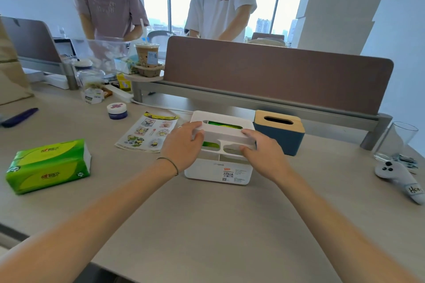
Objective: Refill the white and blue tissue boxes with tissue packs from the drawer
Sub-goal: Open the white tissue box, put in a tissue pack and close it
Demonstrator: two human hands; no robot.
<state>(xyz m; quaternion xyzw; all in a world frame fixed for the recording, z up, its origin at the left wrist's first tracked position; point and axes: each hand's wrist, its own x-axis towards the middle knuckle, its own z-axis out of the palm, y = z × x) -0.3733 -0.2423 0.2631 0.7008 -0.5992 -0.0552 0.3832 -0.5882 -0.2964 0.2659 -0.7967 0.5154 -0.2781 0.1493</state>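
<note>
— Where's the white tissue box [217, 171]?

— Centre of the frame, upright on the desk, its white lid [226, 132] lying over the top, green showing through the slots (a pack inside).

— The blue one?

— The blue tissue box [281, 141], wooden-topped, just right of it and closed.

— Any spare?

— One green tissue pack [47, 166], flat at lower left, well apart.

1. The white controller [400, 179] at the desk's right edge carries a handwritten tag starting "Hoo"; the rest runs out of sight.
2. Print on the white tissue box [217, 171] label, green tissue pack [48, 165] and sticker sheet [147, 132] is too blurred to read.
</note>
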